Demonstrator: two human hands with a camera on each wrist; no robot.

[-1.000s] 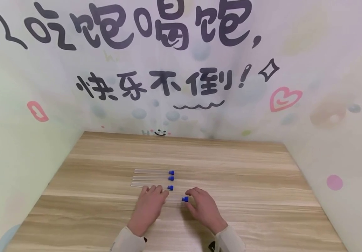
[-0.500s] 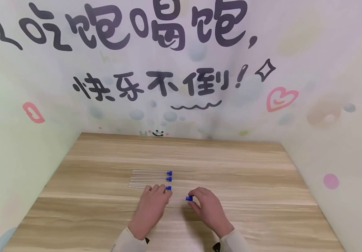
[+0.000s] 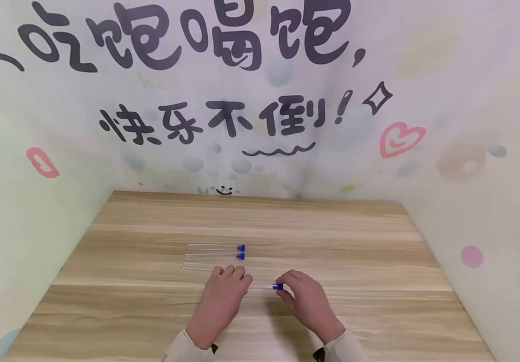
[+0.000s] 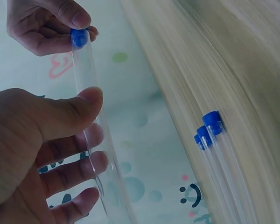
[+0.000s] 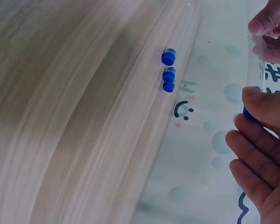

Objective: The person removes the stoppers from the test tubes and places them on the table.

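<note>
Three capped tubes (image 3: 214, 257) are already lined up on the bench (image 3: 368, 251). A fourth tube (image 4: 107, 142) is held above it, pinched by the left hand (image 3: 224, 301), its blue cap (image 4: 79, 38) pinched by the right hand (image 3: 307, 301); whether fully seated cannot be told. Only this one appears left.

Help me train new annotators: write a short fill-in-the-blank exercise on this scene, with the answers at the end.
1. The person's right hand pinches the round ____ cap of a slender, clear tube.
2. The left hand holds that same tube between its ____ and fingers.
3. On the wood-grain table lie ____ more blue-capped tubes.
4. On the wall, the heart outline with a smile inside is drawn in ____.

Missing words: blue; thumb; three; pink.
</note>
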